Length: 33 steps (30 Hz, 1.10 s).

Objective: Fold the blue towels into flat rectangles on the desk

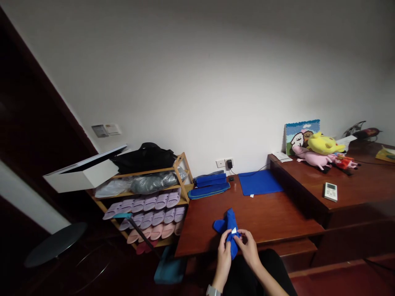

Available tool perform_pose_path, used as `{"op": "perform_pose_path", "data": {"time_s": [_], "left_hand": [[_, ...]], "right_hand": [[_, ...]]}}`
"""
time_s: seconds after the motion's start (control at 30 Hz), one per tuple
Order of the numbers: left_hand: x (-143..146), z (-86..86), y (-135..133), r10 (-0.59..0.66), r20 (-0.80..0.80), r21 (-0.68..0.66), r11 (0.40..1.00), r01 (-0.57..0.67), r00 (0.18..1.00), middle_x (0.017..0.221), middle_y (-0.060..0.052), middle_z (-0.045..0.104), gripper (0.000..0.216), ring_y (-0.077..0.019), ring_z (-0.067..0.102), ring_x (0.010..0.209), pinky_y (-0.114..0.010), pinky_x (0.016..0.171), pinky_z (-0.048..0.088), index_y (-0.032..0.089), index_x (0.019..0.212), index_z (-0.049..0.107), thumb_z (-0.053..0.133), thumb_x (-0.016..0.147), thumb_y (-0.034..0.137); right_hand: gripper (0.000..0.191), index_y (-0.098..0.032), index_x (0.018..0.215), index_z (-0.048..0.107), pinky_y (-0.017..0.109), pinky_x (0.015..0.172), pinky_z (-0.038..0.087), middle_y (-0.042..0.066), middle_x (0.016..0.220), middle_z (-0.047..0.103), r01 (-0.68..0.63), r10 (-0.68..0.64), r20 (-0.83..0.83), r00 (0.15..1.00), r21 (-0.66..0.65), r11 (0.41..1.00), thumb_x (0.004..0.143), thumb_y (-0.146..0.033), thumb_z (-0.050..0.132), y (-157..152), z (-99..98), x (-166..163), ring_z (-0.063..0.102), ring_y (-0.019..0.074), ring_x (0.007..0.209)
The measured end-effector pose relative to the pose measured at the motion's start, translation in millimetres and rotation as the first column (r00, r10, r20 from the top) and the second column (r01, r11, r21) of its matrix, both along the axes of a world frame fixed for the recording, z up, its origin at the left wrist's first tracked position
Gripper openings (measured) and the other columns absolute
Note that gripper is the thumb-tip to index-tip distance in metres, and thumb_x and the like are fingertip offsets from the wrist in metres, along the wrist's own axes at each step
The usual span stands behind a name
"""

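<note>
A bunched, folded blue cloth (pixel 230 220) with a small white tag is held at the near edge of the wooden table (pixel 203 224). My left hand (pixel 224 246) grips it from the left, fingers curled by the tag. From the other side, my right hand (pixel 248 247) pinches the cloth just below the tag. One flap of the cloth sticks out to the left, and its lower end hangs between my hands. Farther back, a flat blue cloth (pixel 261 182) lies spread near the wall, and folded blue cloths (pixel 210 186) are stacked at the back left.
Left of the table stands a wooden rack (pixel 185 174) with rows of slippers (pixel 156 201), a black bag (pixel 146 158) and a white box (pixel 83 174). On the raised desk at right are plush toys (pixel 324 144) and a remote control (pixel 330 192). A charger (pixel 229 164) is plugged into the wall.
</note>
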State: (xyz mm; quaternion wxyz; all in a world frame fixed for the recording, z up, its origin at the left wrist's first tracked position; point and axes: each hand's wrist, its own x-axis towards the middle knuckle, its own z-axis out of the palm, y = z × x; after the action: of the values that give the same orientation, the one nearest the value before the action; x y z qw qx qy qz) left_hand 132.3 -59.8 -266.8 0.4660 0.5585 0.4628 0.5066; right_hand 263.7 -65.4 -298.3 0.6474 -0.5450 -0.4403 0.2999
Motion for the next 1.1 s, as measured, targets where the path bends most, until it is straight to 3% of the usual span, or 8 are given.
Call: {"op": "perform_pose_path", "data": {"time_s": [0.1, 0.17, 0.23, 0.33, 0.63, 0.8, 0.97, 1.1], "left_hand": [[4, 1.4, -2, 0.000, -0.009, -0.012, 1.000, 0.000, 1.000, 0.121, -0.010, 0.075, 0.040, -0.0296, 0.068, 0.119, -0.042, 0.106, 0.051, 0.023, 0.111, 0.070, 0.059, 0.089, 0.055], [8, 3.5, -3, -0.001, -0.025, -0.009, 1.000, 0.001, 1.000, 0.110, -0.009, 0.076, 0.040, -0.0293, 0.070, 0.110, -0.041, 0.101, 0.053, 0.023, 0.103, 0.069, 0.060, 0.088, 0.059], [11, 6.6, -3, -0.002, -0.036, -0.003, 1.000, 0.002, 0.999, 0.106, -0.009, 0.076, 0.044, -0.0295, 0.071, 0.106, -0.040, 0.099, 0.054, 0.023, 0.100, 0.068, 0.063, 0.086, 0.064], [11, 10.9, -2, 0.001, -0.034, -0.033, 0.999, -0.002, 0.999, 0.116, -0.011, 0.077, 0.051, -0.0312, 0.071, 0.113, -0.042, 0.102, 0.054, 0.023, 0.109, 0.070, 0.065, 0.083, 0.066], [1, 5.0, -1, -0.064, 0.016, -0.094, 0.993, 0.065, 0.998, 0.130, -0.013, 0.075, 0.046, -0.0319, 0.068, 0.125, -0.044, 0.110, 0.051, 0.023, 0.117, 0.076, 0.066, 0.083, 0.051], [2, 8.1, -2, -0.072, -0.019, -0.093, 0.993, 0.070, 0.997, 0.122, -0.012, 0.078, 0.049, -0.0329, 0.068, 0.122, -0.045, 0.110, 0.050, 0.023, 0.108, 0.078, 0.070, 0.080, 0.062], [-1, 5.2, 1, 0.077, 0.037, -0.088, 0.993, -0.073, 0.996, 0.111, -0.013, 0.079, 0.059, -0.0330, 0.071, 0.111, -0.042, 0.100, 0.054, 0.020, 0.101, 0.079, 0.068, 0.078, 0.073], [-12, 2.0, 6, 0.221, 0.044, -0.087, 0.972, -0.217, 0.974, 0.107, -0.014, 0.079, 0.065, -0.0335, 0.071, 0.108, -0.043, 0.097, 0.055, 0.018, 0.098, 0.079, 0.072, 0.071, 0.077]], "right_hand": [[0.056, -0.022, 0.105, 0.067, 0.037, 0.083, 0.058, 0.008, 0.100, 0.069, 0.093, -0.093, 0.021, 0.995, 0.032, 0.995, 0.081, -0.072, 0.068, 0, 0.6, -2, 0.068, 0.0240, 0.088], [0.045, -0.023, 0.096, 0.064, 0.036, 0.078, 0.057, 0.005, 0.093, 0.065, 0.125, -0.128, 0.057, 0.990, 0.053, 0.991, 0.084, -0.066, 0.068, -1, 2.2, -4, 0.066, 0.0224, 0.082], [0.037, -0.024, 0.088, 0.063, 0.035, 0.076, 0.056, 0.004, 0.088, 0.063, 0.075, -0.082, 0.099, 0.992, 0.070, 0.995, 0.088, -0.061, 0.066, -3, 4.5, -5, 0.064, 0.0216, 0.080], [0.030, -0.024, 0.096, 0.068, 0.036, 0.081, 0.057, 0.006, 0.095, 0.066, -0.015, 0.004, 0.121, 0.993, 0.090, 0.996, 0.090, -0.053, 0.066, -7, 7.4, -6, 0.067, 0.0231, 0.087], [0.023, -0.026, 0.103, 0.073, 0.038, 0.088, 0.058, 0.007, 0.102, 0.072, -0.097, 0.079, 0.190, 0.979, 0.086, 0.992, 0.092, -0.044, 0.064, -18, 13.8, -3, 0.071, 0.0254, 0.094], [0.022, -0.027, 0.094, 0.072, 0.037, 0.092, 0.057, 0.006, 0.098, 0.071, -0.173, 0.146, 0.257, 0.955, 0.086, 0.981, 0.096, -0.045, 0.059, -24, 21.4, -4, 0.070, 0.0245, 0.095], [0.022, -0.027, 0.094, 0.068, 0.035, 0.089, 0.056, 0.005, 0.097, 0.070, -0.180, 0.158, 0.265, 0.951, 0.061, 0.982, 0.098, -0.045, 0.057, -25, 16.8, -4, 0.069, 0.0232, 0.094], [0.027, -0.026, 0.095, 0.068, 0.038, 0.096, 0.056, 0.009, 0.107, 0.071, -0.106, 0.085, 0.225, 0.971, 0.083, 0.991, 0.098, -0.049, 0.055, -21, 8.5, -1, 0.069, 0.0250, 0.104]]}}
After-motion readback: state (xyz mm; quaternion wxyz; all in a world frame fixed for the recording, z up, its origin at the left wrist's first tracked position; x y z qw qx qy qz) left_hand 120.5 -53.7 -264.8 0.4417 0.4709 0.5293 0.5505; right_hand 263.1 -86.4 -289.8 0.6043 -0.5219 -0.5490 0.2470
